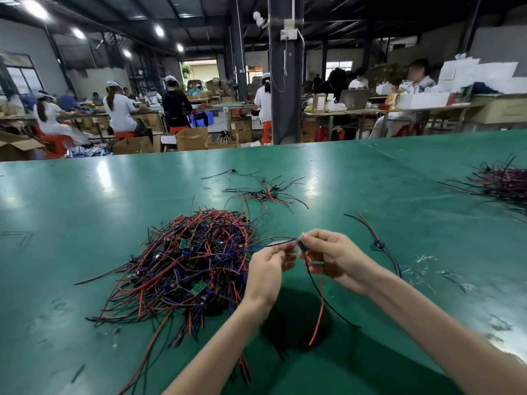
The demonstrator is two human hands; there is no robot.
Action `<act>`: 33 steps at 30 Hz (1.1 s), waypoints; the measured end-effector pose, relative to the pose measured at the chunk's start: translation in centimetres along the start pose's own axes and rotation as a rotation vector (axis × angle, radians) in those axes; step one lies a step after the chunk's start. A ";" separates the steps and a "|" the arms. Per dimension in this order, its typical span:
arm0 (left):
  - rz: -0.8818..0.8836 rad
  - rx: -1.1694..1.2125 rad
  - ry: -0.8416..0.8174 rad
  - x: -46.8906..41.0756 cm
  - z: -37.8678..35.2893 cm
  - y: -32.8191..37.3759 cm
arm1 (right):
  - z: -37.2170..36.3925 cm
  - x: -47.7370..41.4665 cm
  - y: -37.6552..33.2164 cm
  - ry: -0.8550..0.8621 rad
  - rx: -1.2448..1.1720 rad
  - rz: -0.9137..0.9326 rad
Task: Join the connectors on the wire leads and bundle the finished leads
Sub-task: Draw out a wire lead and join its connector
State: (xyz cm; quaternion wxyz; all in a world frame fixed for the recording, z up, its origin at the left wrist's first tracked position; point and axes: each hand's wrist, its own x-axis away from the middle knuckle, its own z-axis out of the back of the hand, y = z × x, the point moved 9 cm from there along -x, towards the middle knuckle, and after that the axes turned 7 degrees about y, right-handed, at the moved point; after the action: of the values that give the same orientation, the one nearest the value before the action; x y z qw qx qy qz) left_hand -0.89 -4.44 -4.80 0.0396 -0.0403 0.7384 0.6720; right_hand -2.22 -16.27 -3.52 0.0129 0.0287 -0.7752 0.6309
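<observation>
Left hand [269,259] pinching blue lead [278,244], right hand [332,256] pinching its connector [302,247] — wrists raised together

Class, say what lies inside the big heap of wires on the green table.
Small green circuit boards show among the red, black and blue wires of the heap. Whatever lies deeper, and the table beneath it, is covered.

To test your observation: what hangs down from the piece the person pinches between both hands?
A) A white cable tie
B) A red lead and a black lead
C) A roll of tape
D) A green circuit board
B: from the connector piece pinched between the left hand and the right hand, a red lead and a black lead hang toward the green table.
</observation>
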 end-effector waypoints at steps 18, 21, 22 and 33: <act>-0.136 -0.026 -0.013 -0.5 1.2 1.2 | -1.0 1.0 1.5 -0.034 0.347 0.101; -0.117 -0.030 -0.022 -0.5 1.2 1.0 | -1.2 1.0 1.7 -0.040 0.285 0.066; -0.108 -0.027 -0.029 -0.4 1.0 0.9 | -1.2 1.0 1.8 -0.039 0.272 0.052; 0.039 0.173 -0.077 0.2 0.3 0.6 | -1.4 1.4 2.1 -0.061 0.233 -0.019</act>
State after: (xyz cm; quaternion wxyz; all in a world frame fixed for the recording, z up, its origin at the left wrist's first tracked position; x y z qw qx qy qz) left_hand -1.13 -4.10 -4.29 0.0584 0.0037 0.7921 0.6076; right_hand -3.76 -14.54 -5.24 -0.0082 0.0567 -0.6964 0.7154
